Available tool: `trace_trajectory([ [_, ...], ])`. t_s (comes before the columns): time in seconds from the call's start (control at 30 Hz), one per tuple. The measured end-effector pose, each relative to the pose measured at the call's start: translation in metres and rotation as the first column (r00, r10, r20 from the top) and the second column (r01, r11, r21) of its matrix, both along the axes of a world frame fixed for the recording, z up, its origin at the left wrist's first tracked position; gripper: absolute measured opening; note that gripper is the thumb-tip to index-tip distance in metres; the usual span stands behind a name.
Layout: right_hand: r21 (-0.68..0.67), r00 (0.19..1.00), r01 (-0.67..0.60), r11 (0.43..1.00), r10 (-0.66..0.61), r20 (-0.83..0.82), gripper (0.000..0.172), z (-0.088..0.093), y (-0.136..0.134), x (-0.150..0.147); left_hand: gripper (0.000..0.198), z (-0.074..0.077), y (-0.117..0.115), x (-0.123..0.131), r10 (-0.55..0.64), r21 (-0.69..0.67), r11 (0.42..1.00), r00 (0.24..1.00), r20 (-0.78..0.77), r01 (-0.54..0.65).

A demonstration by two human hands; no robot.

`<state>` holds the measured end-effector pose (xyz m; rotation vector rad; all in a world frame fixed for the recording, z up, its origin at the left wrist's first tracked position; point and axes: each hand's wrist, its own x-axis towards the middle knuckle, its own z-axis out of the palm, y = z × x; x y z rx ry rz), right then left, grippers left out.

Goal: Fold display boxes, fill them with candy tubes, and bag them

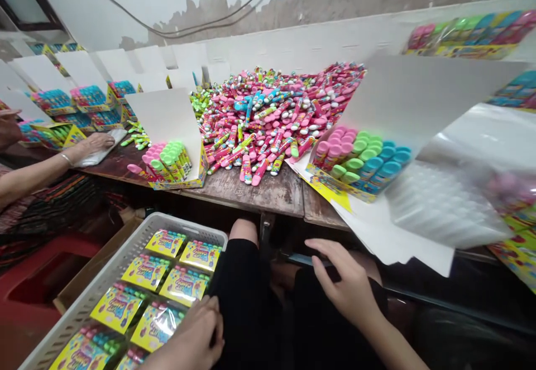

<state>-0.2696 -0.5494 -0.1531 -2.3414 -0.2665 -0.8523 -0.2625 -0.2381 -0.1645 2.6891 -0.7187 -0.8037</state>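
My left hand [190,334] is curled over the right rim of a white plastic basket [79,297], beside the wrapped yellow boxes [157,325] in it. Nothing shows in the gap between its thumb and fingers. Over my dark-clad lap hangs my right hand [345,283], fingers apart and nothing in them. In front of it, at the table edge, stands an open display box [343,188] with rows of pink, green and blue capped tubes [368,158]. A second display box [199,174], partly filled with pink and green tubes [171,161], stands further left.
A large heap of mixed tubes [268,119] covers the table [272,197] against the wall. Clear plastic wrap [448,202] lies at the right. On the left, a co-worker's hand [90,147] rests on a white cloth [103,149], near filled boxes [90,96]. A red stool [54,258] stands below.
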Motion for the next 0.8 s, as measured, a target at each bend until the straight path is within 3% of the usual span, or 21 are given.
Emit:
trace_trajectory([
  [0.13, 0.049, 0.960, 0.034, 0.998, -0.019, -0.278, 0.022, -0.023, 0.003, -0.015, 0.018, 0.001, 0.029, 0.004, 0.083, 0.068, 0.994, 0.995, 0.064, -0.087],
  [0.23, 0.067, 0.891, 0.007, 0.998, 0.024, -0.453, 0.027, -0.029, 0.009, -0.015, 0.024, 0.003, 0.032, 0.022, 0.159, 0.036, 0.985, 0.963, 0.217, -0.170],
  [0.4, 0.101, 0.791, -0.061, 0.993, 0.110, -0.602, 0.034, -0.030, 0.019, -0.004, 0.032, 0.032, 0.027, 0.042, 0.248, -0.135, 0.968, 0.892, 0.378, -0.212],
  [0.57, 0.083, 0.688, -0.162, 0.983, 0.173, -0.705, 0.041, -0.041, 0.035, 0.016, 0.032, 0.061, 0.044, 0.042, 0.366, -0.253, 0.929, 0.769, 0.524, -0.270],
  [0.7, 0.063, 0.677, -0.268, 0.961, 0.234, -0.698, 0.052, -0.044, 0.055, 0.034, 0.032, 0.081, 0.060, 0.035, 0.498, -0.389, 0.865, 0.637, 0.588, -0.317],
  [0.8, 0.089, 0.685, -0.353, 0.931, 0.322, -0.654, 0.055, -0.036, 0.074, 0.046, 0.028, 0.096, 0.064, 0.027, 0.594, -0.506, 0.802, 0.519, 0.615, -0.318],
])
